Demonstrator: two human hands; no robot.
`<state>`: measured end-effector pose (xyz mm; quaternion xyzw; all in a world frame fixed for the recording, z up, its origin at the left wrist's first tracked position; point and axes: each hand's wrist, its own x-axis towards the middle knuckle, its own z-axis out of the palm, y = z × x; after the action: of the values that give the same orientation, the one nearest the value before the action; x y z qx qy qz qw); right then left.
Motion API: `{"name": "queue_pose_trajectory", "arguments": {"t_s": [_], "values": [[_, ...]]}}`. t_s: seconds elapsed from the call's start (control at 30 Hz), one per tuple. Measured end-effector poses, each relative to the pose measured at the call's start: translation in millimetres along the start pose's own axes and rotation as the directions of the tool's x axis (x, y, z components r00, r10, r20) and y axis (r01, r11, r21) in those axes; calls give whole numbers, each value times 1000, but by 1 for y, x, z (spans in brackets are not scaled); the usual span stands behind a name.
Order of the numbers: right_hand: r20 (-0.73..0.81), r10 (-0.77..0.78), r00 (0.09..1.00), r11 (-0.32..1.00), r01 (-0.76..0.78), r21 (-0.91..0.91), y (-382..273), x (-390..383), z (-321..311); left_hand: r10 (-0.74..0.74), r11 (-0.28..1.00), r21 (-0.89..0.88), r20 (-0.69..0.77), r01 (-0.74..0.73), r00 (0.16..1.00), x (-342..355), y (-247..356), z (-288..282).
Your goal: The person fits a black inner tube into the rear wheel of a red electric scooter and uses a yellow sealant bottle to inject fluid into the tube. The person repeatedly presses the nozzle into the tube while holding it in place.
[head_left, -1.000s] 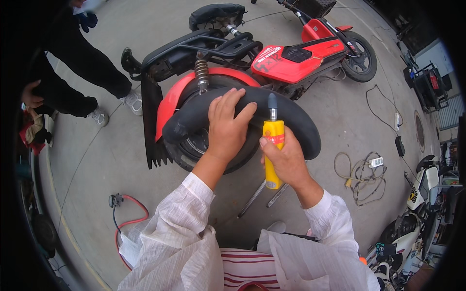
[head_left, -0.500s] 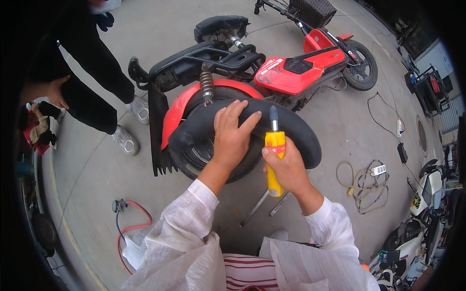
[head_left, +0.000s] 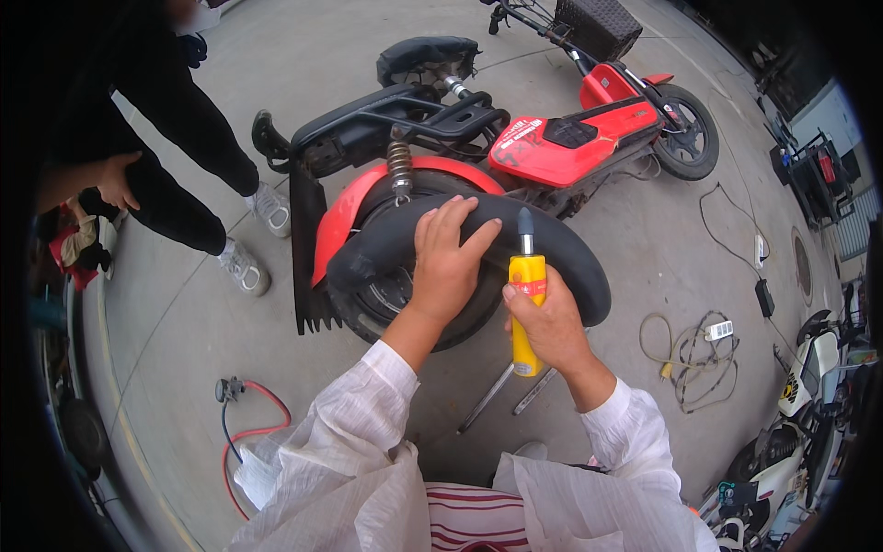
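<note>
My left hand [head_left: 444, 262] presses on a black inner tube [head_left: 575, 271], its fingers curved over the upper side. The tube lies across the rear wheel [head_left: 386, 299] of a red electric scooter [head_left: 543, 152], below a coil shock absorber [head_left: 399, 170]. My right hand [head_left: 552, 322] grips a yellow handheld tool [head_left: 524, 354] with a metal shank and a grey, rounded conical tip pointing away from me, over the tube. Whether that tip touches the rubber I cannot tell.
Another person in dark trousers [head_left: 175, 120] stands at left, one hand [head_left: 117, 181] by the leg. Two metal levers [head_left: 486, 396] lie below the wheel, a red hose [head_left: 269, 402] at lower left, cables and a power strip [head_left: 720, 330] at right, parked scooters [head_left: 800, 386] at far right.
The view has shifted slightly, so my hands, tool and scooter appear a little lower and to the right. The other person's near foot moved toward me during the first half second.
</note>
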<state>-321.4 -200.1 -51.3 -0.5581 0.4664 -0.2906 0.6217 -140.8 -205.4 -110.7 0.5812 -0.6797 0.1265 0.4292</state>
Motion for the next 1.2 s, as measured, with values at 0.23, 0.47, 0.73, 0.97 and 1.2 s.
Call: {"name": "queue_pose_trajectory", "arguments": {"t_s": [0.23, 0.47, 0.73, 0.97, 1.2], "values": [[20, -3, 1000, 1000, 4, -23, -1, 1, 0, -2, 1000, -4, 2, 2, 1000, 0, 0, 0], [20, -10, 1000, 999, 11, -30, 2, 1, 4, 5, 1000, 18, 7, -5, 1000, -1, -2, -1], [2, 4, 1000, 998, -4, 56, 4, 2, 4, -5, 999, -40, -14, 5, 1000, -1, 0, -1], [30, -5, 1000, 988, 0, 157, 8, 1, 6, -7, 993, -115, -84, -2, 996, -3, -4, 2], [10, 25, 1000, 992, -26, 124, 4, 2, 12, -10, 993, -119, -97, -1, 995, -4, -5, 5]]}}
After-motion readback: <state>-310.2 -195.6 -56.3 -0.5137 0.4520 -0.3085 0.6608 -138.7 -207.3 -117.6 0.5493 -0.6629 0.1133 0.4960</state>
